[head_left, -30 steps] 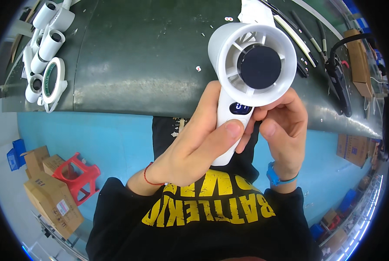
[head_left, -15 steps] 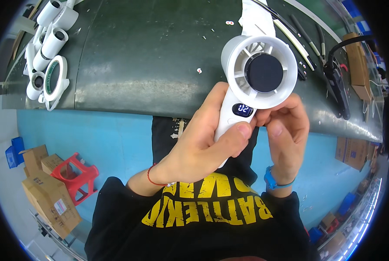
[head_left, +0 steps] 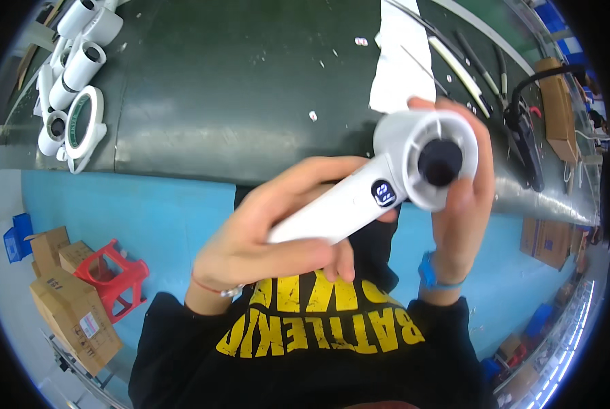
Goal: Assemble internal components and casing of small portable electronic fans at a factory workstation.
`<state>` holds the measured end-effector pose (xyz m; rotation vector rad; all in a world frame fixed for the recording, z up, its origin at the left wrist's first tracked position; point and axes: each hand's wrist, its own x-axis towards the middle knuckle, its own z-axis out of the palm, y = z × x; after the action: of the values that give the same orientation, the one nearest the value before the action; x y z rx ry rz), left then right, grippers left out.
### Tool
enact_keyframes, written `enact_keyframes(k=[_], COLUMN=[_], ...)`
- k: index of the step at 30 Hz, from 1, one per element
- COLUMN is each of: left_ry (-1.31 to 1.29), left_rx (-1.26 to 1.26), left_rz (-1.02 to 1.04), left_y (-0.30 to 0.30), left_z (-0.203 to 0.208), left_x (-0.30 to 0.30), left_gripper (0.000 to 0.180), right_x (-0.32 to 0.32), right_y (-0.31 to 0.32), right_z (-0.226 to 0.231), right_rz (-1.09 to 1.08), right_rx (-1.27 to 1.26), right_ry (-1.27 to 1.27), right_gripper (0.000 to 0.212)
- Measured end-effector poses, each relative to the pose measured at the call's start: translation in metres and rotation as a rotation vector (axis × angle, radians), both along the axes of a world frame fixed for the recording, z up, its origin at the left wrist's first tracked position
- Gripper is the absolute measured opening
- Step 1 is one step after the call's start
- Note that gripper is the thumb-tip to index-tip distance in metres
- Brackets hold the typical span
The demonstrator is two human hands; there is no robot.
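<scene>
Ok, wht fan [head_left: 390,172] tilted, L hand [head_left: 237,235] gripping hndl [head_left: 325,215], R hand [head_left: 479,177] clasping head [head_left: 392,136]

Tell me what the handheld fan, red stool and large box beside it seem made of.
Handheld fan: probably plastic, smooth and white, with a moulded-looking body. Red stool: likely moulded plastic, fairly smooth, evenly coloured throughout. Large box: apparently cardboard, matte brown, with flat panels and straight edges.

White handheld fan [head_left: 356,199], slanted in midair, display [head_left: 384,193] lit, dark hub [head_left: 440,162], inside somewhat unclear
</scene>
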<state>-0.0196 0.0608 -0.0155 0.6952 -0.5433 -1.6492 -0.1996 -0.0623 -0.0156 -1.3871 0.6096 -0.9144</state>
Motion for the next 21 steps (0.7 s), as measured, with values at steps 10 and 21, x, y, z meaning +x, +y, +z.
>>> enact_keyframes(k=[10, 21], left_ry=[-0.165, -0.156], left_rx=[-0.128, -0.229], left_rz=[0.623, 0.104], left_y=[0.009, 0.013], left_z=[-0.018, -0.003], left_x=[0.011, 0.003], left_gripper=[0.051, 0.022], right_x=[-0.055, -0.164], right_y=[0.005, -0.150], right_z=[0.007, 0.023], right_rz=[0.540, -0.387], right_rx=[-0.352, -0.765], right_ry=[0.310, 1.287], right_gripper=[0.041, 0.049])
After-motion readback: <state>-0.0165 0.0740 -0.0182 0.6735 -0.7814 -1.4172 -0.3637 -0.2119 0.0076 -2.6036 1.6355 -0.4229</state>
